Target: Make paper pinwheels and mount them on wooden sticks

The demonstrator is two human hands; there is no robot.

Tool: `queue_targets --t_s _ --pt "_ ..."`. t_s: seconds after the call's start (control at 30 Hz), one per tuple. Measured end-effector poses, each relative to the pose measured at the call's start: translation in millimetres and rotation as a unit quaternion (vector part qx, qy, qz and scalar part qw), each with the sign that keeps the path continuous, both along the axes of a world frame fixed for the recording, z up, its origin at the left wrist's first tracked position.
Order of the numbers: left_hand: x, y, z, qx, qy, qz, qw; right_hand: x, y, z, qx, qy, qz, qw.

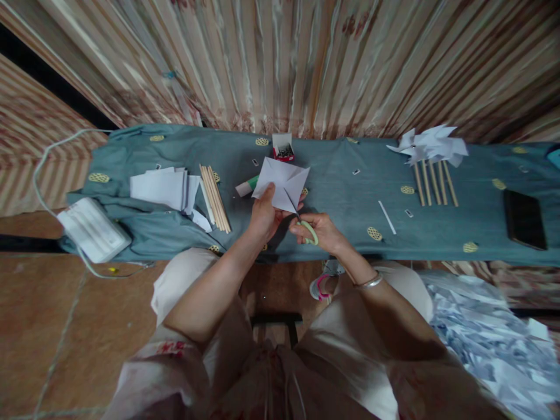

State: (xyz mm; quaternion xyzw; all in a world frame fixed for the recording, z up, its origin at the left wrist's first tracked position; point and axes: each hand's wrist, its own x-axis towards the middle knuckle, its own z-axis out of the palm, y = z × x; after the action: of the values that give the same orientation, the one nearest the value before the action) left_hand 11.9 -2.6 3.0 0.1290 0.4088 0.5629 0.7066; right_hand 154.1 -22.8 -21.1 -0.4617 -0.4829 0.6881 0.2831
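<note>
My left hand (263, 214) is closed on a white square of folded paper (282, 182), holding it up over the front of a table covered in blue-green cloth (341, 192). My right hand (321, 232) grips green-handled scissors (308, 229) whose blades reach into the paper's lower corner. Both hands are close together near the table's front edge, above my lap.
On the left of the table lie a stack of white paper sheets (164, 189), several wooden sticks (214, 197) and a glue stick (247, 186). A small box of pins (283, 149) stands behind. Finished paper pinwheels (431, 146) with sticks and a black phone (524, 219) lie right. Paper scraps (490, 332) cover the floor.
</note>
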Motion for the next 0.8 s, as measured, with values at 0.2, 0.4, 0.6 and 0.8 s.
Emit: queue_targets --t_s 0.2,0.4,0.6,0.8 --pt "-3.4 2.6 0.7 -0.001 0.006 0.026 1.0 2.8 -3.8 1.9 -0.013 -0.026 0.027 0.999" --pt "-12.0 8.3 -4.2 -0.005 -0.007 0.051 0.999 42.9 -7.0 -3.8 0.052 -0.145 0.042 0.987" --pt "-4.2 0.4 -10.6 -0.059 -0.05 -0.005 0.997 83.5 -5.4 -3.1 0.265 -0.538 -0.092 0.795" --pt "11.7 -17.2 -15.6 -0.085 -0.046 -0.08 0.992 88.4 -6.5 3.1 0.272 -0.64 -0.084 0.713"
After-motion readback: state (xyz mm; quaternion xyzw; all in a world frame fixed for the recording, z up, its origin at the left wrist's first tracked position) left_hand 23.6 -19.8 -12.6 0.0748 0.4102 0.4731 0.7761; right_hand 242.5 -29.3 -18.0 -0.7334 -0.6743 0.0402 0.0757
